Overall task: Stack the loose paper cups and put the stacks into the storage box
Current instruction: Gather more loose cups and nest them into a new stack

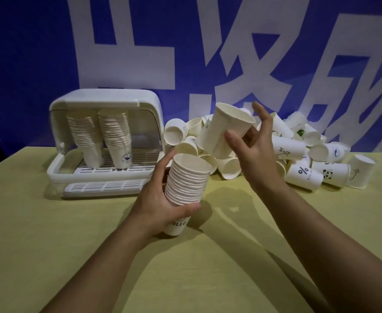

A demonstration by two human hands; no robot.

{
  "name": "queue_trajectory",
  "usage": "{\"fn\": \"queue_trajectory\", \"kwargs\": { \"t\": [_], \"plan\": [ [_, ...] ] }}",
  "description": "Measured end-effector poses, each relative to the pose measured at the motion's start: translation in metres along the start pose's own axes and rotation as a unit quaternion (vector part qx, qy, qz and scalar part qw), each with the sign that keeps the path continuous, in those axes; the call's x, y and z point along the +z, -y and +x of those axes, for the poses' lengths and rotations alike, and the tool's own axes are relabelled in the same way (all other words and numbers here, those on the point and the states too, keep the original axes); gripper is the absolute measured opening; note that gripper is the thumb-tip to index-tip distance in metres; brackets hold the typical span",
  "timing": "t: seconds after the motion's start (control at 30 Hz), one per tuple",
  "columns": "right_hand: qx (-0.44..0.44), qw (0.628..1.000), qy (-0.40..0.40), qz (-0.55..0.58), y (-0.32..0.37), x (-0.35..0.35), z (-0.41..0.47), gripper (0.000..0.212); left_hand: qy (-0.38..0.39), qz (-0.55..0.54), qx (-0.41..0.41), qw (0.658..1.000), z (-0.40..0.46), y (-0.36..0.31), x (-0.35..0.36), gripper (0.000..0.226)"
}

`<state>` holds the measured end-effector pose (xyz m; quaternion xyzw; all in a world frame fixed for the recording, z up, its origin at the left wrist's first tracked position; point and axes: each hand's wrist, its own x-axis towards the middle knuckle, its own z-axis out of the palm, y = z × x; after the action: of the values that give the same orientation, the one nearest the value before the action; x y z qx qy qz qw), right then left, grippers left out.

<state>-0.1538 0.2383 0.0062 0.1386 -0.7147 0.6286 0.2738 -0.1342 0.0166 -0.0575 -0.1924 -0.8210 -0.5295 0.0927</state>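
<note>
**Q.** What does each grip hold, and where do the cups lie?

**A.** The left hand [156,199] wraps thumb and fingers round the held stack [186,181], raised above the bench [50,233]. The right hand [251,145] pinches a single cup [227,129] near its rim, tilted, above and just right of the stack's open mouth. The loose pile [298,152] lies behind on the bench. Two upright stacks [102,136] already stand in the storage box [104,141], whose lid is raised.

**Q.** How will the cups handle?

**A.** By judgement: thin paper, very light, and easily crushed. The rolled rim is the stiffest part, so a single cup is best taken near the rim or base with light pressure. The nested stack is stiffer and heavier; an encircling hold low on it looks sound. A tall stack may flex or shed its top cups if tipped.

**Q.** What writing can be read?

**A.** "HELLO" on the lowest cup of the held stack; "%" with "NICE" below it on a pile cup [304,175]; "Hi" on another [286,147]; a panda drawing on a third [330,175]. The round blue emblem on a boxed cup is too small to read. The banner [140,53] behind carries large white characters, cropped.
</note>
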Motion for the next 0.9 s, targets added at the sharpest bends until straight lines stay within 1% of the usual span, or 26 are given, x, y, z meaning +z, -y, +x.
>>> {"fn": "queue_trajectory", "kwargs": {
  "t": [0.07, 0.17, 0.27, 0.33, 0.43, 0.5, 0.57, 0.6, 0.67, 0.7, 0.77, 0.83, 0.9],
  "plan": [
    [0.000, 0.999, 0.035, -0.005, 0.009, 0.011, -0.006, 0.073, -0.011, 0.017, -0.009, 1.000, -0.001, -0.003, -0.002, 0.125],
    [0.019, 0.995, 0.090, -0.048, 0.009, 0.026, -0.017, 0.074, -0.004, 0.037, -0.016, 0.999, -0.004, -0.010, -0.003, 0.135],
    [0.045, 0.984, 0.139, -0.103, 0.003, 0.035, -0.024, 0.067, -0.008, 0.056, -0.011, 0.998, -0.004, -0.013, -0.002, 0.141],
    [0.073, 0.978, 0.162, -0.112, 0.000, 0.040, -0.031, 0.063, -0.014, 0.055, -0.006, 0.998, -0.003, -0.009, -0.003, 0.140],
    [0.058, 0.968, 0.202, -0.136, -0.001, 0.044, -0.037, 0.060, -0.033, 0.042, 0.003, 0.999, -0.001, -0.001, -0.006, 0.129],
    [0.042, 0.969, 0.184, -0.157, -0.002, 0.045, -0.027, 0.053, -0.044, 0.032, 0.000, 0.999, 0.000, 0.000, -0.005, 0.120],
    [0.012, 0.968, 0.116, -0.224, -0.011, 0.045, -0.006, 0.043, -0.057, 0.017, -0.011, 0.998, 0.002, 0.000, -0.005, 0.117],
    [-0.004, 0.959, 0.077, -0.274, -0.019, 0.044, 0.008, 0.042, -0.060, 0.008, -0.019, 0.998, 0.002, 0.000, -0.005, 0.118],
    [-0.018, 0.925, 0.028, -0.379, -0.035, 0.042, 0.036, 0.050, -0.064, -0.006, -0.032, 0.997, 0.002, 0.000, -0.006, 0.124],
    [-0.012, 0.905, 0.026, -0.424, -0.042, 0.039, 0.049, 0.057, -0.067, -0.010, -0.038, 0.997, 0.002, -0.001, -0.008, 0.126],
    [0.005, 0.873, 0.047, -0.486, -0.053, 0.035, 0.071, 0.068, -0.067, -0.014, -0.045, 0.997, 0.001, -0.003, -0.009, 0.127],
    [0.024, 0.861, 0.063, -0.505, -0.060, 0.033, 0.087, 0.075, -0.062, -0.010, -0.047, 0.997, 0.001, -0.004, -0.008, 0.127],
    [0.043, 0.860, 0.057, -0.505, -0.063, 0.033, 0.097, 0.075, -0.055, -0.006, -0.044, 0.997, 0.001, -0.004, -0.008, 0.127]
  ]
}}
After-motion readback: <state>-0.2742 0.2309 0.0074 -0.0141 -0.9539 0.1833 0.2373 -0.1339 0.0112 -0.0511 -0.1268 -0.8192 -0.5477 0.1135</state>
